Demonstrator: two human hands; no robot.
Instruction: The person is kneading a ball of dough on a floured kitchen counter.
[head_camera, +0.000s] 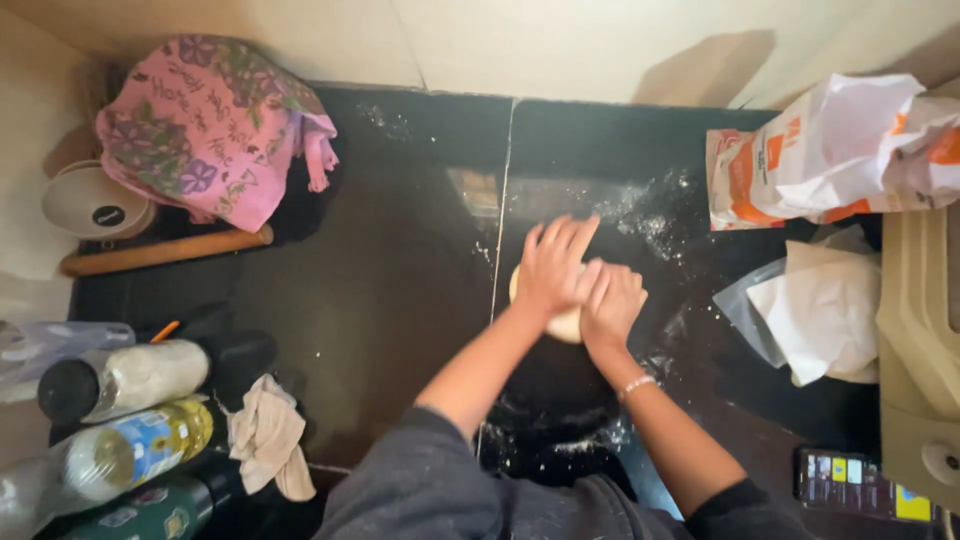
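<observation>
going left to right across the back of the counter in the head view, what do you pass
White bowl → pink floral cloth → wooden rolling pin → both hands pressing the dough → orange and white flour bag

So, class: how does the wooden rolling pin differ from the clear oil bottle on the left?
The rolling pin is plain brown wood, slim and bare; the oil bottle is clear plastic, fatter, labelled and holds yellow liquid. The pin lies further back, by the pink cloth. Both lie on their sides, untouched.
</observation>
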